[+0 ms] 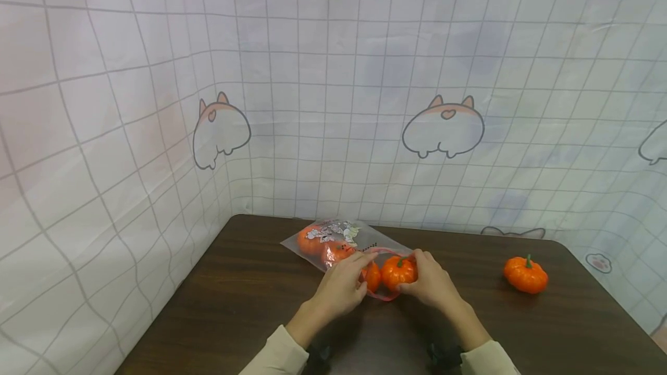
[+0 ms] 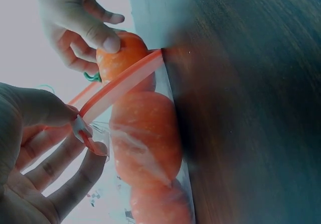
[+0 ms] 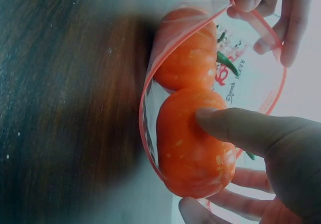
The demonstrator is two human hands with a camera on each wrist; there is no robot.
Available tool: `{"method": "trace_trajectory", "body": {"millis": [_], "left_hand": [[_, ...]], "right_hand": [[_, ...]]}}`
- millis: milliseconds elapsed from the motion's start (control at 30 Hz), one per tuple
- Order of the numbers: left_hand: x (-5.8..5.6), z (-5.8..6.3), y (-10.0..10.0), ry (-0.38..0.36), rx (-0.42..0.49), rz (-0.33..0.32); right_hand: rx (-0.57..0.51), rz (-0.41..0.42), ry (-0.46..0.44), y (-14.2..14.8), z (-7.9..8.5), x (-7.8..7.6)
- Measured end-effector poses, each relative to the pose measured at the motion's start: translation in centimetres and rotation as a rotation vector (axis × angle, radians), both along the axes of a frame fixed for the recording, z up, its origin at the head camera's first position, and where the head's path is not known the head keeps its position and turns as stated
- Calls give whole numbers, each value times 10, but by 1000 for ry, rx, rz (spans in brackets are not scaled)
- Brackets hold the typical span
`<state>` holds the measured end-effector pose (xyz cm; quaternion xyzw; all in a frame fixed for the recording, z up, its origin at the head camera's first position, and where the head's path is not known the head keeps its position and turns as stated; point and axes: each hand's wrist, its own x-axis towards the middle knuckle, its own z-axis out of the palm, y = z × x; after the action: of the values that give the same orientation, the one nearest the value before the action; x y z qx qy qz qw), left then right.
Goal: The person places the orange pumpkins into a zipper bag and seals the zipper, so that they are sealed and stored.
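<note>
A clear plastic bag with a red zip edge lies on the table, its mouth facing me. Inside are several small orange pumpkins, seen through the film. My left hand pinches the bag's rim near its slider, thumb against fingers, holding the mouth open. In my right hand is another orange pumpkin with a green stem, gripped between thumb and fingers. That pumpkin sits partly within the red rim, right up against a pumpkin inside the bag.
One more orange pumpkin with a green stem stands on the right side of the dark wooden table. A white grid-patterned curtain with cartoon dogs hangs behind the table and along both sides.
</note>
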<state>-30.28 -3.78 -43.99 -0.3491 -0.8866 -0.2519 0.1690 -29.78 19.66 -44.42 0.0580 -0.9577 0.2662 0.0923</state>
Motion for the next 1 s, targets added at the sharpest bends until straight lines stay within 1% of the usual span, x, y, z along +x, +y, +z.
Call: {"method": "trace_trajectory", "body": {"millis": [333,433,533,733,867,1000], "left_hand": [[0,1,0,21,2,7],[0,1,0,25,4,6],[1,1,1,13,7,-7],[3,3,1,-12,-2,-19],[3,4,1,-21,-8,-13],[3,4,1,-25,-6,-15]], "right_hand": [[-15,7,19,-3,1,0],[-10,-15,20,-3,0,-1],[-6,-47,19,-1,-2,-3],[-1,-65,-23,3,-2,-7],[-2,-69,-56,3,-1,-7],[0,-75,-66,4,-1,-6]]}}
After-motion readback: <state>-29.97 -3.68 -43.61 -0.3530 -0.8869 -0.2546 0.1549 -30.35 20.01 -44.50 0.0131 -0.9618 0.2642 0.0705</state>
